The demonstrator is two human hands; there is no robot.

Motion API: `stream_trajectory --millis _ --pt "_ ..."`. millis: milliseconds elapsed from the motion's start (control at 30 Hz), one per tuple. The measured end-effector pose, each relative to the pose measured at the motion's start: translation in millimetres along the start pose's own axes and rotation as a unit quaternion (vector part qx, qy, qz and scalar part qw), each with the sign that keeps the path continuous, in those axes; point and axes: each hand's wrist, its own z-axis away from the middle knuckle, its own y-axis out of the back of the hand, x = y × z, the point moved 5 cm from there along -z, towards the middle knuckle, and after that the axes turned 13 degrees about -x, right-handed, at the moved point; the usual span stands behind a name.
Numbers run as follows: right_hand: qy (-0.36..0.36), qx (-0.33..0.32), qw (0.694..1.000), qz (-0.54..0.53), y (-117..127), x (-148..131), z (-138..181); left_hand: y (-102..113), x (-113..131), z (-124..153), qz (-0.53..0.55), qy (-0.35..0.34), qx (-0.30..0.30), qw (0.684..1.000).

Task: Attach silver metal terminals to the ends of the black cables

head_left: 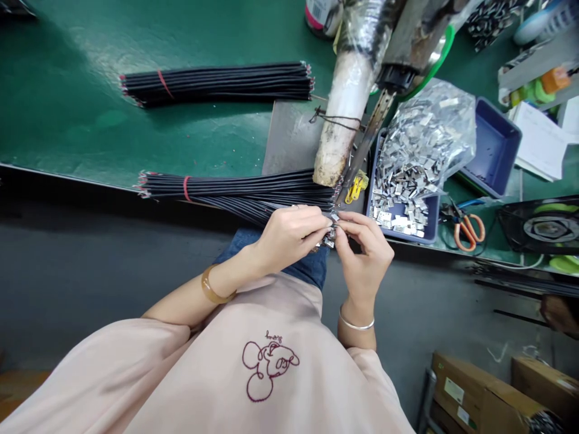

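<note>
My left hand (289, 235) and my right hand (364, 256) meet just below the table's front edge, fingertips pinched together on small metal clips (330, 232) at the end of a black cable. A fanned bundle of black cables (235, 190), tied with a red band, lies along the table edge and runs under my left hand. A blue tray (429, 217) holding a clear bag of several metal clips (418, 157) stands just beyond my right hand.
A second tied cable bundle (217, 82) lies farther back on the green mat (67, 90). A wrapped machine arm (350, 96) hangs over a grey plate. Orange scissors (468, 229), an empty blue tray (493, 147) and cardboard boxes (479, 395) are at right.
</note>
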Motion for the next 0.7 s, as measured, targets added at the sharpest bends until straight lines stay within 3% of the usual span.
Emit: stream_trajectory --millis 133,367,500,700 --pt "-0.071 0.027 0.983 -0.167 -9 13 1 0 -2 1 0.007 -0.003 0.016 1.000" --pt "-0.091 0.016 0.962 -0.256 -15 22 1 2 0 4 0.019 0.000 0.048 0.999" --pt "-0.088 0.020 0.962 -0.258 -16 24 -1 2 -1 4 0.050 0.016 0.035 0.998" --pt "-0.089 0.067 0.978 -0.176 -20 18 4 1 -1 4 0.063 0.052 0.031 0.996"
